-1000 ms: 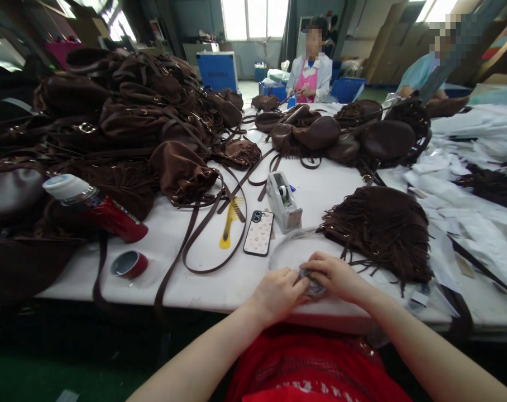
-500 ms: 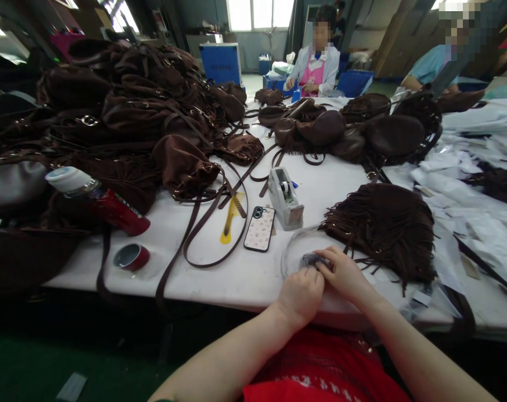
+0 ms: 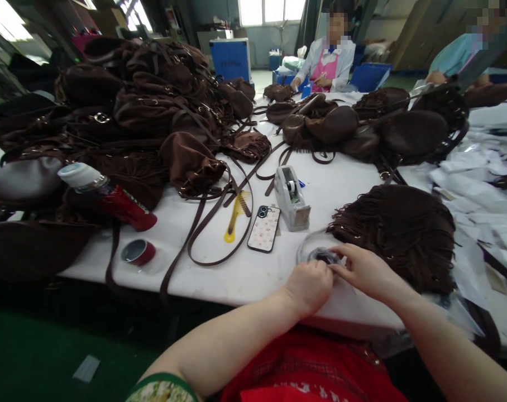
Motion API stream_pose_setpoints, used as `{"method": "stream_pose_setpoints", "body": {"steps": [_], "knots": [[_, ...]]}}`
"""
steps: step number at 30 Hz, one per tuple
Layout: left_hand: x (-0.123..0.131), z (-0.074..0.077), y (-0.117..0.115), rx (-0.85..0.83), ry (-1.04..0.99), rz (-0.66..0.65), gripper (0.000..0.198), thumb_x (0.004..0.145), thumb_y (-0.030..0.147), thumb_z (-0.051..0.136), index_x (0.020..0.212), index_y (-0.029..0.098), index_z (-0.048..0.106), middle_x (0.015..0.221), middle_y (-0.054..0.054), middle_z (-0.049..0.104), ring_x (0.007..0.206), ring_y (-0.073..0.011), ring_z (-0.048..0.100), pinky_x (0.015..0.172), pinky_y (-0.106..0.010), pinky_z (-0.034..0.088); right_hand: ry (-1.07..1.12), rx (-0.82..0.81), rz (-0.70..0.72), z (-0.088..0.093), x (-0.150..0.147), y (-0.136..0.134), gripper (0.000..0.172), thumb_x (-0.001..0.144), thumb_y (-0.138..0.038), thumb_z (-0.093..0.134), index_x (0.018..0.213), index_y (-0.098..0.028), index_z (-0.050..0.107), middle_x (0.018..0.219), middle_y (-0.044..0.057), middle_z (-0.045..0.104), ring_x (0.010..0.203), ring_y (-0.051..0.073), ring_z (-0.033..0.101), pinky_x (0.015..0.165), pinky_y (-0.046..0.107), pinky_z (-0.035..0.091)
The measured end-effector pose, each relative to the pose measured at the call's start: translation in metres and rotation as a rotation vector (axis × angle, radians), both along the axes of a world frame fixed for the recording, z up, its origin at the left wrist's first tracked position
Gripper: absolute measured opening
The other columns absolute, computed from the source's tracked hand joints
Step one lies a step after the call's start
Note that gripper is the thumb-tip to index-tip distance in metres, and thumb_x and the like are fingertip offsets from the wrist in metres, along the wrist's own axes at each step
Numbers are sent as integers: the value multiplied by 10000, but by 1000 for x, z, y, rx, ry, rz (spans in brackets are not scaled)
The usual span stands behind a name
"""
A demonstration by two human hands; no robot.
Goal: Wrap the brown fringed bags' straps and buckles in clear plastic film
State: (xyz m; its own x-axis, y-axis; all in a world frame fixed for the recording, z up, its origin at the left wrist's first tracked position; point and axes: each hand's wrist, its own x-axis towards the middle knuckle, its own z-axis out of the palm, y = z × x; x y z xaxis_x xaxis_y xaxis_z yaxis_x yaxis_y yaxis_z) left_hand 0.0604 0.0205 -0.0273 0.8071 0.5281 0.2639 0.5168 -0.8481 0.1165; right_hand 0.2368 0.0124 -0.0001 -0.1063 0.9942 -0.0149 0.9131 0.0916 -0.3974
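Clear plastic with a dark, coiled-looking bundle inside lies at the table's front edge. My left hand is closed at the near side of this plastic-wrapped bundle, its fingertips curled under and partly hidden. From the right, my right hand pinches the bundle's edge between thumb and fingers. What exactly is inside the plastic is too blurred to tell. Just beyond my right hand lies a dark brown fringed bag. A grey tape dispenser stands beyond the plastic.
Left of the dispenser lie a phone, a yellow comb and a looped brown strap. A red bottle leans near a red cup. Brown bags are heaped at left. A co-worker sits across the table.
The camera view has turned slightly, so the table and its things sit a little further right. Both hands remain at the plastic-wrapped bundle, with small finger movements.
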Motion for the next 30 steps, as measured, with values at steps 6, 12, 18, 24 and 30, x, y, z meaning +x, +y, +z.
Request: {"method": "stream_pose_setpoints", "body": {"steps": [6,12,18,24,30], "knots": [[57,-4,18,-3,-14,-61,181,887,111,422,850,89,597,752,-106,605,707,-215,609,552,-315,470,28,33,-163,-13,31,-1,317,812,-273,532,1091,-190,659,997,78,664,848,214,633,754,321,488],[57,-5,51,-12,-2,-296,184,921,231,471,853,125,606,776,-66,596,717,-176,591,583,-291,452,91,-44,-110,-11,55,13,314,802,-261,526,1078,-191,658,1060,80,652,910,215,628,804,315,479],[23,4,84,-81,-29,-393,396,886,544,498,895,175,640,831,-38,572,745,-160,531,657,-282,412,212,-223,95,5,60,25,288,800,-178,503,1035,-234,660,1010,46,651,916,191,616,830,291,467],[24,7,98,-213,-45,-420,356,878,537,512,1059,262,645,900,-43,529,830,-173,488,764,-302,395,298,-370,298,21,74,55,301,788,-124,522,1003,-237,700,1007,32,673,944,181,617,854,278,460],[34,6,91,-261,-17,-309,408,861,585,498,926,212,653,876,-50,524,846,-202,505,752,-330,425,152,-238,64,14,65,43,275,824,-247,552,1066,-214,677,1020,64,666,932,204,628,831,303,477]]}}
